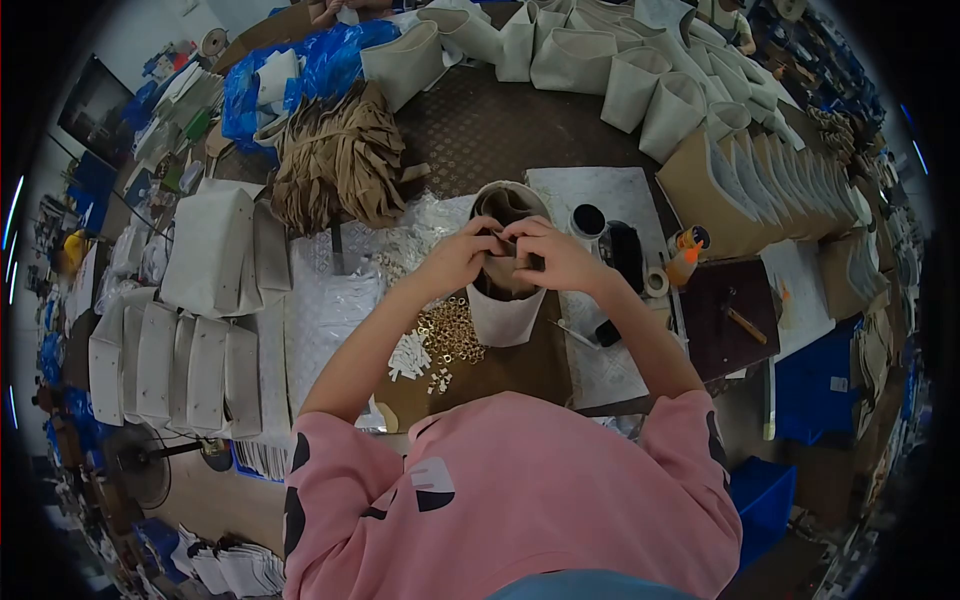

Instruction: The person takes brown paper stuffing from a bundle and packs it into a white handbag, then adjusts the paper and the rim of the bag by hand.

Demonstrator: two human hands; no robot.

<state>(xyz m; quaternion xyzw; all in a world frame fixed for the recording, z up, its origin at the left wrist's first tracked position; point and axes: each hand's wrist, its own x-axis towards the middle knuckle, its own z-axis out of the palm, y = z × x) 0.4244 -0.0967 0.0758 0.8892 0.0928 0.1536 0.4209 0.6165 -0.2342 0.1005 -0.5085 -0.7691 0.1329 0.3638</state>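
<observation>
A white bag body [503,320] with a brown lining [512,203] stands upright on the table in front of me. My left hand [462,257] is at the left of its open top, fingers bent and closed on the lining. From the other side my right hand [556,257] reaches over the rim, its thumb and fingers also curled onto the lining. The fingertips of both hands nearly meet above the opening. Just left of the bag lie a heap of gold-coloured metal rings [452,332] and a pile of small white pieces [408,357].
A bundle of brown paper-like strips [340,160] lies beyond my left hand. White bag bodies [570,60] line the far edge, and more [205,250] are stacked left. To the right are a dark jar [587,221], an orange-tipped bottle [683,266] and a hammer [746,325].
</observation>
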